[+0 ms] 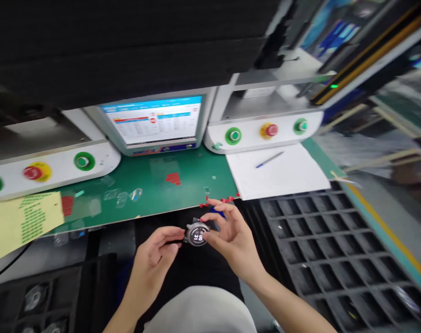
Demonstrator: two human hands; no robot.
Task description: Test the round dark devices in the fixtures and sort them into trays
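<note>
A round smartwatch (196, 236) with a silver-grey case and a lit dark face showing white digits is held up in front of the table edge. The thumb and a finger of my right hand (235, 238) grip its right side, the other fingers curled above it. From the other side, my left hand (157, 259) closes its fingertips on the watch's left edge, where a dark strap piece shows. Small red tabs (227, 200) cling along the table edge close to my right fingertips. The back of the watch is hidden.
A monitor (155, 121) stands behind the green tabletop (193, 171), between panels with green buttons and red stops. Paper with a pen (269, 159) lies at right, a yellow sticker sheet (23, 222) at left. Black compartment trays (330, 224) flank me, with watches in the left one.
</note>
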